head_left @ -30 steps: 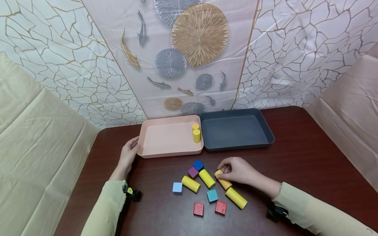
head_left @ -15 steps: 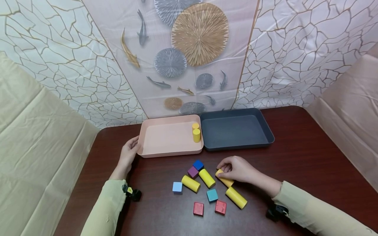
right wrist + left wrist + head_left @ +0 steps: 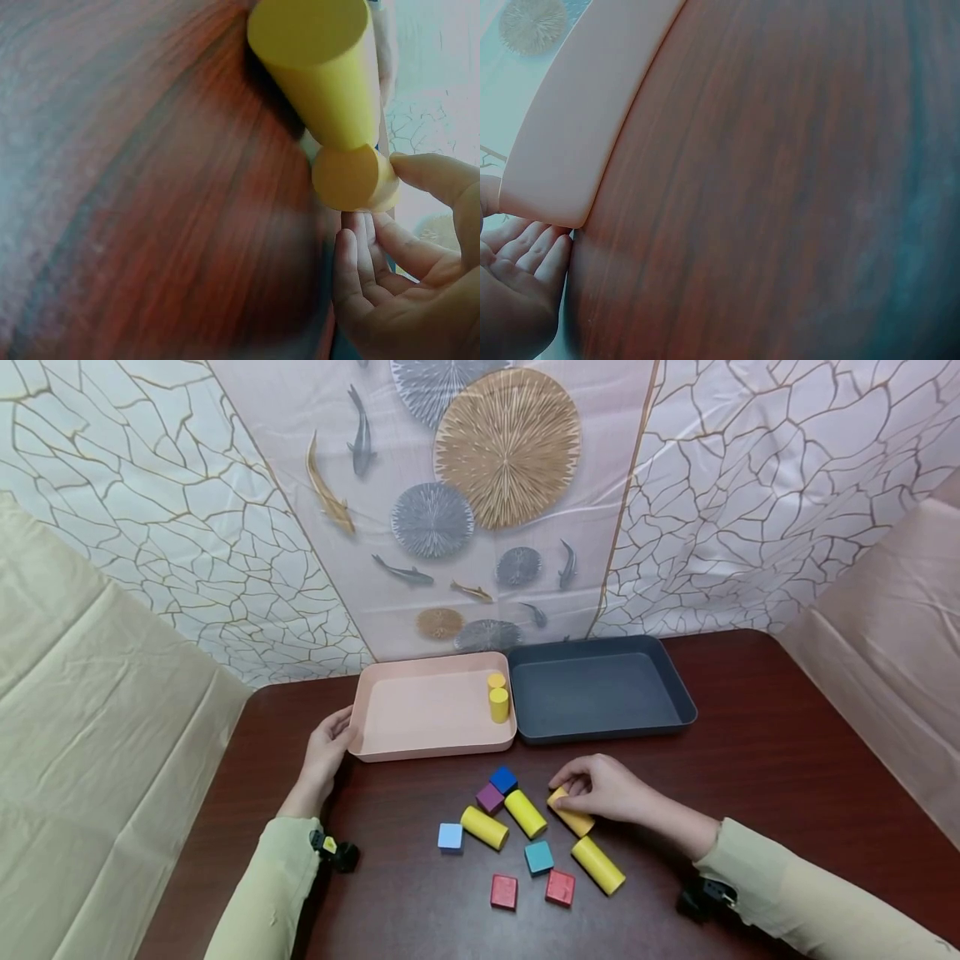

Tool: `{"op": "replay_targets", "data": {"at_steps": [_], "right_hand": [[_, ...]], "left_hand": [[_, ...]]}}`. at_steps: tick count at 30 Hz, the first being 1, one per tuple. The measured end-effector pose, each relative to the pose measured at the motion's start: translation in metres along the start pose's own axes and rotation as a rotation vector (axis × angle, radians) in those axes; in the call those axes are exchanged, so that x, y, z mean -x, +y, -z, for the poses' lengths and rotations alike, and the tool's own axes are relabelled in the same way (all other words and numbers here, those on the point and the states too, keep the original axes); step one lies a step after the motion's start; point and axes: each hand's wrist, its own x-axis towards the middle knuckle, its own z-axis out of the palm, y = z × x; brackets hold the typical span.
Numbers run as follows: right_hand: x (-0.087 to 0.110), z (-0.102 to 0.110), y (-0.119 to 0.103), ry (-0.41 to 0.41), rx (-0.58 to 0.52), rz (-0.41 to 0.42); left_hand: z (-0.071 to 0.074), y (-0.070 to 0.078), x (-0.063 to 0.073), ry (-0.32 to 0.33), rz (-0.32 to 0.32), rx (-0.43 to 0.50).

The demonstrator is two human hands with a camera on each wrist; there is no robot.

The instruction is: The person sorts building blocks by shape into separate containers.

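My right hand (image 3: 600,789) holds an orange-yellow wooden cylinder block (image 3: 576,817) between thumb and fingers; it lies slantwise at the table. In the right wrist view, its round end (image 3: 345,180) shows beside a nearer yellow cylinder (image 3: 319,75). That yellow cylinder (image 3: 598,865) lies just below the hand in the head view. My left hand (image 3: 326,747) touches the left end of the pink tray (image 3: 431,752). In the left wrist view its fingers (image 3: 540,255) lie fairly straight against the tray's corner. Two yellow-orange cylinders (image 3: 498,706) stand at the tray's right side.
A dark grey tray (image 3: 600,693) adjoins the pink one on the right. Two more yellow cylinders (image 3: 527,814) lie mid-table. Around them are a blue cube (image 3: 504,779), a purple cube (image 3: 490,798), a light-blue cube (image 3: 450,837), a teal cube (image 3: 538,857) and two red cubes (image 3: 504,892).
The orange-yellow cylinder has swung slightly in my right hand, its lower end shifting right. The yellow cylinder below has shifted slightly left. My left hand and both trays stay put.
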Motion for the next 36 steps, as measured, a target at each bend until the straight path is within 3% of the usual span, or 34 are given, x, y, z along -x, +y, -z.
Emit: {"op": "replay_targets", "data": {"at_steps": [8, 22, 28, 36], "right_hand": [[-0.003, 0.008, -0.003, 0.02, -0.038, 0.032], [-0.011, 0.018, -0.017, 0.115, -0.013, 0.045], [-0.019, 0.019, -0.022, 0.169, -0.067, 0.044], [-0.037, 0.02, -0.031, 0.23, -0.127, 0.059]], "left_hand": [[-0.001, 0.001, -0.002, 0.003, 0.0, -0.001], [-0.002, 0.001, -0.002, 0.004, -0.007, 0.004], [-0.001, 0.001, -0.002, 0.004, 0.004, 0.001], [-0.001, -0.004, -0.001, 0.031, -0.05, -0.018]]}}
